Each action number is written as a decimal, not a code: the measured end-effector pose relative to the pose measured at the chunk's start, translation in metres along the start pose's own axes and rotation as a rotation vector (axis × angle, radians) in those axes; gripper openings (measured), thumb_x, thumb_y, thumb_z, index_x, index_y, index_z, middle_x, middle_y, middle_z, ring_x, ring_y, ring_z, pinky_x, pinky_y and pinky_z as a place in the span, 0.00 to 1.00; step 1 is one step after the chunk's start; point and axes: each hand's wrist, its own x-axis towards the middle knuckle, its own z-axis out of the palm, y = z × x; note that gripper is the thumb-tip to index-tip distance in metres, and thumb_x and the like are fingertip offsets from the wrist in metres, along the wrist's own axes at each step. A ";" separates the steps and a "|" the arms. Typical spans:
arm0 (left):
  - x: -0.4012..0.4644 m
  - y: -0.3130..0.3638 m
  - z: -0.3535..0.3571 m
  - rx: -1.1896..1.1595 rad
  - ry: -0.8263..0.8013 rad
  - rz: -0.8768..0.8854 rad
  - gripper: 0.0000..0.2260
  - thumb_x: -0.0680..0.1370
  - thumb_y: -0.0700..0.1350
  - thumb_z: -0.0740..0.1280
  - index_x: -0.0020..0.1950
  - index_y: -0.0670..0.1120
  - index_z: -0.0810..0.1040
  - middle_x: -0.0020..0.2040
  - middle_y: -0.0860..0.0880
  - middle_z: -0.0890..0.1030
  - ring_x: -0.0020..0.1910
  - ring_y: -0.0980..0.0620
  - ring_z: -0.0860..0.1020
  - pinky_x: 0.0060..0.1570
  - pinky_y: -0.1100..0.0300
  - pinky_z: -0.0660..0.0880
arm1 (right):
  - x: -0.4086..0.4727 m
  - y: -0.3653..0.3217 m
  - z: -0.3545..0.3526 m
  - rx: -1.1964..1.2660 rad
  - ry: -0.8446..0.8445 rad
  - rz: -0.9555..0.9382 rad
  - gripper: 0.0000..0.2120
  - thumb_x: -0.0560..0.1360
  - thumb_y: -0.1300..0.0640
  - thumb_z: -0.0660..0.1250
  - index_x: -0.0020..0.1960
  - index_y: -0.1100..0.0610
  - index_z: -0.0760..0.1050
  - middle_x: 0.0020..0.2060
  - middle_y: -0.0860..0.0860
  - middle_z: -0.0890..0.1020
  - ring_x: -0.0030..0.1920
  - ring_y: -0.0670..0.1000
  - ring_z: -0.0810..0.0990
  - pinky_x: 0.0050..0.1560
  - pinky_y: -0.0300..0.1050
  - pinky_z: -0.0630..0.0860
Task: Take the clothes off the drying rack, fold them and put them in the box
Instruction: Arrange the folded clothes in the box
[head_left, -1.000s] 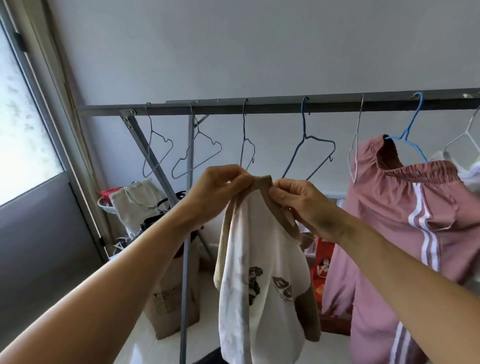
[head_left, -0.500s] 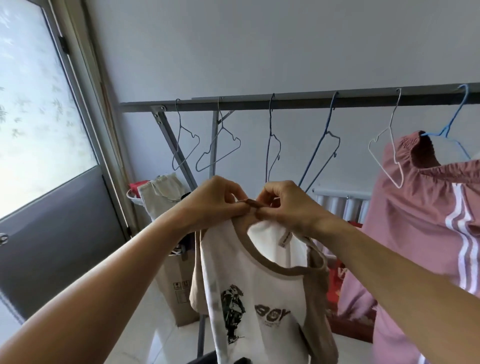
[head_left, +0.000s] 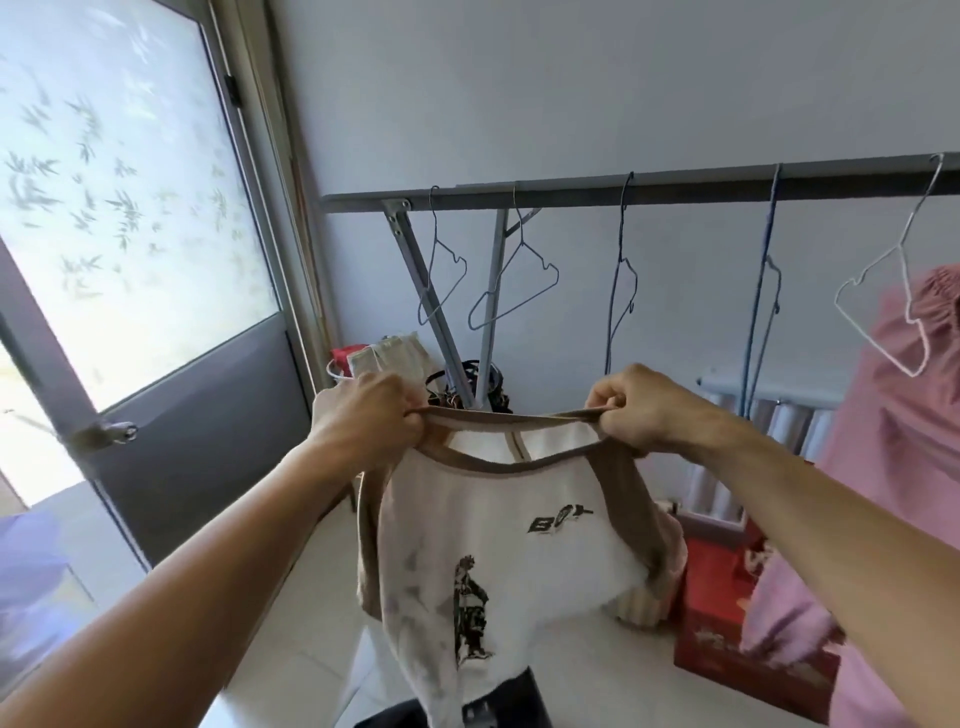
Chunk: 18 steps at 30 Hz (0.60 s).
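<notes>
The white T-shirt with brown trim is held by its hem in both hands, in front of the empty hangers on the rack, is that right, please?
Not quite: the head view shows both hands, left hand and right hand, holding the white T-shirt with brown trim by its neckline, not its hem. It is indeed in front of the empty hangers on the rack.

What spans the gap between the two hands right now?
In the head view, the brown neckline of the white shirt stretches taut between the left hand and right hand.

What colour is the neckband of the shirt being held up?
Brown, on a cream shirt with brown sleeves; the neckband shows best in the head view.
</notes>
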 end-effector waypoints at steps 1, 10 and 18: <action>0.000 -0.006 0.002 -0.127 -0.062 0.014 0.10 0.75 0.45 0.65 0.38 0.57 0.81 0.40 0.58 0.78 0.43 0.54 0.78 0.42 0.58 0.73 | 0.000 -0.002 -0.001 0.034 -0.008 -0.015 0.09 0.73 0.65 0.63 0.43 0.54 0.79 0.38 0.51 0.80 0.42 0.50 0.78 0.39 0.41 0.74; -0.016 -0.012 0.026 -1.040 -0.254 -0.025 0.14 0.73 0.28 0.59 0.38 0.45 0.77 0.34 0.48 0.78 0.33 0.53 0.76 0.33 0.62 0.71 | 0.011 -0.018 0.008 -0.171 0.101 -0.115 0.11 0.69 0.68 0.65 0.38 0.52 0.77 0.36 0.48 0.79 0.41 0.49 0.78 0.41 0.42 0.72; -0.019 -0.019 0.041 -0.756 -0.285 0.030 0.01 0.74 0.47 0.74 0.43 0.52 0.85 0.38 0.54 0.85 0.39 0.59 0.81 0.44 0.64 0.76 | 0.018 -0.002 0.025 0.032 -0.184 -0.193 0.08 0.70 0.68 0.72 0.41 0.57 0.81 0.32 0.50 0.82 0.34 0.47 0.81 0.33 0.39 0.77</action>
